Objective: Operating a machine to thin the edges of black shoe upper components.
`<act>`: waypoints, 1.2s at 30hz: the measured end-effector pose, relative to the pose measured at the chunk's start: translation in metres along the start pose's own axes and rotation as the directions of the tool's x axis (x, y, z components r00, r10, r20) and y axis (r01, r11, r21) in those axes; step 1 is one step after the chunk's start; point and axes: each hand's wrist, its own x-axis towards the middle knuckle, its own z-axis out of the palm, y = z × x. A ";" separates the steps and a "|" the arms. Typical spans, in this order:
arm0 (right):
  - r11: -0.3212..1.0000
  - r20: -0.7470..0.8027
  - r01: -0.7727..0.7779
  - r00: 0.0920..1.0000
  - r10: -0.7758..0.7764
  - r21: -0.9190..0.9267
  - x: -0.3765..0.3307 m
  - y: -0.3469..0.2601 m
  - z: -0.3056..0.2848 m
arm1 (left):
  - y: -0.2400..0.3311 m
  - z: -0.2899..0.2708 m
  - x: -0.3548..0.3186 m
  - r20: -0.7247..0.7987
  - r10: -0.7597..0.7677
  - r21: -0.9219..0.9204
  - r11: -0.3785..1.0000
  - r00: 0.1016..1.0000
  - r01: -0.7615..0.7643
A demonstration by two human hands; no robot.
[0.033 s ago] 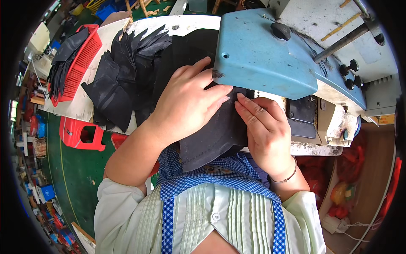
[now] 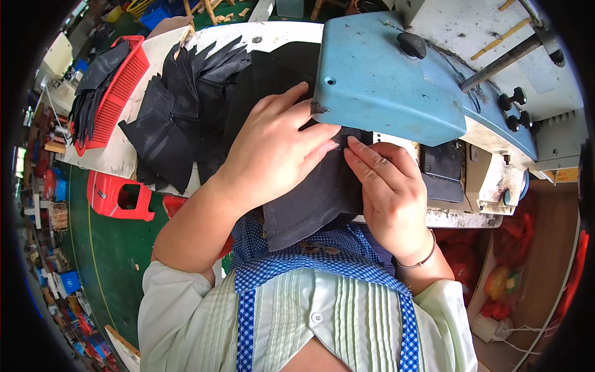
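A dark black piece of sheet material (image 2: 304, 208), with a stitched-looking line near its lower edge, lies under both my hands and hangs toward my lap. My left hand (image 2: 273, 139) rests on it palm down, fingers stretched and spread, at the front corner of a blue-covered machine head (image 2: 384, 74). At the piece's right edge, my right hand (image 2: 390, 192) presses with two straight fingers while the others curl. Its thumb is hidden, and it seems to grip that edge. The machine head covers the far end of the piece and whatever works beneath it.
Loose black pieces (image 2: 180, 105) are heaped on the white table (image 2: 279, 30) to the left. A red plastic basket (image 2: 124, 93) there holds more. Below it stands a red stool (image 2: 118, 195) on the green floor. Red bags (image 2: 514, 242) lie in the compartment at right.
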 end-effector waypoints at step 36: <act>0.995 0.004 -0.066 0.998 0.066 0.069 0.005 -0.002 -0.003 | -0.021 -0.004 0.010 -0.052 -0.006 -0.100 0.995 0.999 0.001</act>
